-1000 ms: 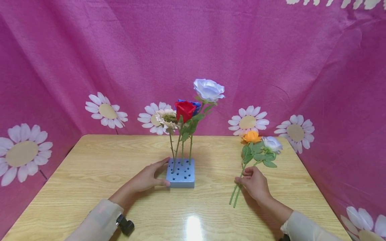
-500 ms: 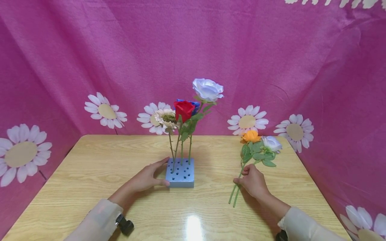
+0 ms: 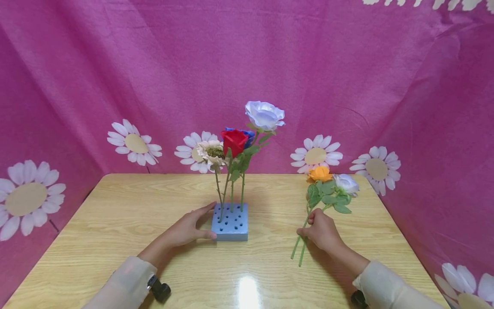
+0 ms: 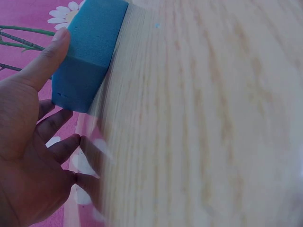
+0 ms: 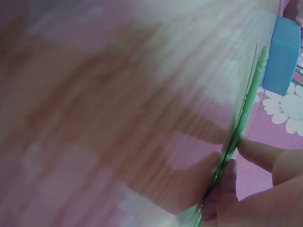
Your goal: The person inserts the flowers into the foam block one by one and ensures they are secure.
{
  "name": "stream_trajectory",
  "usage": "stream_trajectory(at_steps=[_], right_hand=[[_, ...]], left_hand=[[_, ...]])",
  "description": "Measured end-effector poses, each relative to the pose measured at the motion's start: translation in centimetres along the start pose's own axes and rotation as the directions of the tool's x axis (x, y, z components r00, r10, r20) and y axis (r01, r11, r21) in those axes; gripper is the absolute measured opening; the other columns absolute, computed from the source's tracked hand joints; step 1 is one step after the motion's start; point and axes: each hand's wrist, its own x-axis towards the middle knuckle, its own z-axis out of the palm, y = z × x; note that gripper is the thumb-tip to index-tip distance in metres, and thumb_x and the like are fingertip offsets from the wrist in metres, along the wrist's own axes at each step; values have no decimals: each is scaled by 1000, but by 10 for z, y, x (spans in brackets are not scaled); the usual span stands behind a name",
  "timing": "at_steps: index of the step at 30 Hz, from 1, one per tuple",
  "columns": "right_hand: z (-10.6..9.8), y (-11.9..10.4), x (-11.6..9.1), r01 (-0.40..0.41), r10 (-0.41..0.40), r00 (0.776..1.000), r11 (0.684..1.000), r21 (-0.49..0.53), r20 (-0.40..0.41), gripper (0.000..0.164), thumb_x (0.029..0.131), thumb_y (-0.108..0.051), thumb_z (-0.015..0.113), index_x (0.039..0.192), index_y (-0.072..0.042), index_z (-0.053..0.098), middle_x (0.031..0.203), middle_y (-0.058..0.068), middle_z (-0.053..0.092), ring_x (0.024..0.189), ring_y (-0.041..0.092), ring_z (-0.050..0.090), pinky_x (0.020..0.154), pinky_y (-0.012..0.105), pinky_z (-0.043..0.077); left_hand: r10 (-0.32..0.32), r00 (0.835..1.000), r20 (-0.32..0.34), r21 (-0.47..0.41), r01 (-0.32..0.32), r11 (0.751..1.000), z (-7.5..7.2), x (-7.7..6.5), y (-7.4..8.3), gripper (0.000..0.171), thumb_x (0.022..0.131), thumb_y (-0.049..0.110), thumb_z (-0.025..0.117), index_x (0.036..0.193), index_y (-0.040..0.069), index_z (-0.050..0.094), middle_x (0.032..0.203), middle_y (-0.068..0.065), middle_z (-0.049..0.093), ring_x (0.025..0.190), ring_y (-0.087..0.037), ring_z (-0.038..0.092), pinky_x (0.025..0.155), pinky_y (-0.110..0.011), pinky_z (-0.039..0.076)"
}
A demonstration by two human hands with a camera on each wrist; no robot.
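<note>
A pale blue foam block [image 3: 230, 236] with rows of holes rests on the table, holding several artificial flowers upright. Among them are a white rose [image 3: 264, 115], a red rose [image 3: 234, 142], a blue flower [image 3: 250, 136] and a cream flower [image 3: 210, 152]. My left hand [image 3: 189, 227] holds the block's left side, thumb at the front corner and index finger at the back. To the right lie an orange flower [image 3: 320, 174] and another white rose [image 3: 346, 183], their stems overlapping. My right hand [image 3: 323, 231] pinches the orange flower's green stem [image 5: 244, 113] between thumb and fingers, low over the table.
The wooden table [image 3: 127, 210] ends at a pink curtain [image 3: 200, 64] printed with white daisies, which stands behind and at both sides. A small black device [image 3: 160, 292] sits at the left wrist.
My right hand's fingers have drawn in on the orange flower's stem, and the lower ends of the two stems lie slightly farther apart. The left hand stays on the block.
</note>
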Motion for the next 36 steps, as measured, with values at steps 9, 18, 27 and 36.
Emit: stream_trajectory(at_steps=[9, 18, 27, 36], right_hand=[[-2, -3, 2, 5, -4, 1000, 1000, -19, 18, 45, 79, -10, 86, 102, 3, 50, 95, 15, 58, 76, 23, 53, 60, 31, 46], [-3, -4, 4, 23, -23, 1000, 999, -41, 16, 42, 73, -4, 79, 103, 4, 50, 90, 11, 57, 77, 23, 52, 65, 30, 45], [-3, -6, 6, 39, -39, 999, 998, -51, 13, 41, 76, -7, 80, 99, 2, 48, 85, 8, 55, 73, 22, 51, 61, 30, 43], [-3, -7, 9, 53, -52, 999, 997, -64, 6, 43, 67, -4, 78, 97, 1, 48, 81, 6, 55, 70, 21, 51, 60, 30, 42]], left_hand=[[-10, 1000, 12, 4, 10, 1000, -1, 0, -1, 108, 82, 45, 86, 166, 16, 23, 167, -11, 32, 157, -36, 20, 124, -63, 16], [0, 1000, 7, -9, 0, 1000, 0, -1, 0, 105, 84, 41, 86, 165, 16, 25, 167, -13, 33, 156, -39, 20, 123, -65, 16], [20, 1000, 7, 4, -20, 1000, 0, 0, -1, 106, 84, 41, 86, 165, 13, 24, 166, -13, 35, 156, -39, 21, 123, -64, 16], [14, 1000, 4, 10, -14, 1000, 1, 0, -1, 105, 83, 43, 86, 165, 15, 25, 166, -13, 34, 156, -39, 21, 123, -64, 16]])
